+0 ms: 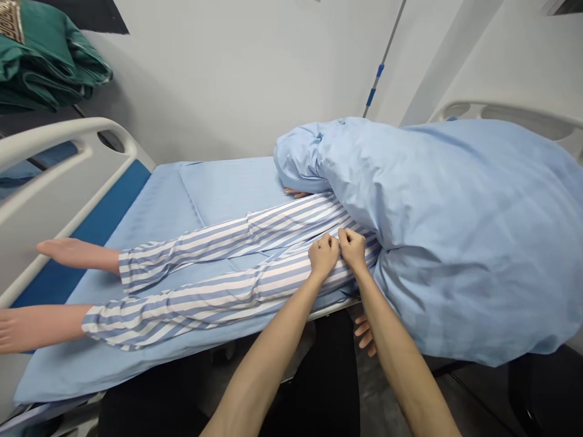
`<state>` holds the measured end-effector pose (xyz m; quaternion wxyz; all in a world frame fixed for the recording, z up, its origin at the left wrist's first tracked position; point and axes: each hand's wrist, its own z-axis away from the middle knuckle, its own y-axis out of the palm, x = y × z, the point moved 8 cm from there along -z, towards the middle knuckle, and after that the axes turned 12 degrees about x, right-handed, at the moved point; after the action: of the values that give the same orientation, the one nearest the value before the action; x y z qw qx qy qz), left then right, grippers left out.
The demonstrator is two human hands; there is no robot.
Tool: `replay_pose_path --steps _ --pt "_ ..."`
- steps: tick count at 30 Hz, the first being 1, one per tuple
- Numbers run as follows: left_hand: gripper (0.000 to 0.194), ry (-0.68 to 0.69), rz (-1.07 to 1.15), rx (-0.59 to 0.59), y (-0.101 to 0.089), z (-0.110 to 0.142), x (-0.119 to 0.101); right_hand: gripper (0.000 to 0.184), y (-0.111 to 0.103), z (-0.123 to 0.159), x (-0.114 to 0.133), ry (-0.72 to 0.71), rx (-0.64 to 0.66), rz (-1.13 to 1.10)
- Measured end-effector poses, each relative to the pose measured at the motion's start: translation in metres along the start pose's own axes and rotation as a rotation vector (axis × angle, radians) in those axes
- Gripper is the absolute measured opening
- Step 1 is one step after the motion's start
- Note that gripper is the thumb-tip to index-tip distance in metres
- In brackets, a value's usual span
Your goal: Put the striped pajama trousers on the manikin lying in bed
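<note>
On the bed lies a figure, apparently a care manikin, in blue-and-white striped pajama trousers (228, 285). My left hand (323, 255) is closed at the upper front of the trousers, below the hips. Right beside it, almost touching, my right hand (352, 247) is closed too, and both seem to pinch the striped cloth; the fingertips are hidden. A light-blue quilt (446, 224) is folded back in a big heap over the figure's upper body, just right of my hands. The bare feet (77, 252) point to the left.
The bed's footboard (113, 164) stands at the left, and another bed rail (514, 112) rises at the back right. One manikin hand (364, 334) hangs past the near mattress edge; another (298, 193) shows beneath the quilt. A pole (385, 60) leans at the wall, with green folded fabric (45, 60) upper left.
</note>
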<state>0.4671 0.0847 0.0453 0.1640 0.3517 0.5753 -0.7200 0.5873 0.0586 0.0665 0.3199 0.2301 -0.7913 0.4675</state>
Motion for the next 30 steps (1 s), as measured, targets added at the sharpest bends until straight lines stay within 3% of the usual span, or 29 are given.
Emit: replay_pose_path --steps 7,10,15,23,26,30 --pt "0.028 -0.026 0.070 0.028 0.000 -0.003 0.000 0.046 -0.004 -0.001 -0.004 0.008 -0.021 -0.090" --pt "0.030 0.004 0.216 0.044 -0.009 -0.007 -0.016 0.046 -0.005 -0.002 -0.006 0.003 -0.031 -0.128" --pt "0.032 0.074 0.397 -0.041 -0.023 -0.011 -0.045 0.049 -0.009 -0.002 -0.010 0.023 -0.066 -0.239" --pt "0.027 0.000 0.087 0.013 0.015 -0.004 -0.018 0.052 -0.015 0.001 -0.014 0.063 -0.119 -0.238" --pt "0.031 -0.002 0.024 0.020 0.017 -0.001 -0.018 0.053 -0.014 -0.002 -0.011 0.074 -0.072 -0.217" --pt "0.033 0.009 0.019 0.042 0.016 0.000 -0.021 0.050 -0.024 -0.011 0.012 0.043 -0.003 -0.099"
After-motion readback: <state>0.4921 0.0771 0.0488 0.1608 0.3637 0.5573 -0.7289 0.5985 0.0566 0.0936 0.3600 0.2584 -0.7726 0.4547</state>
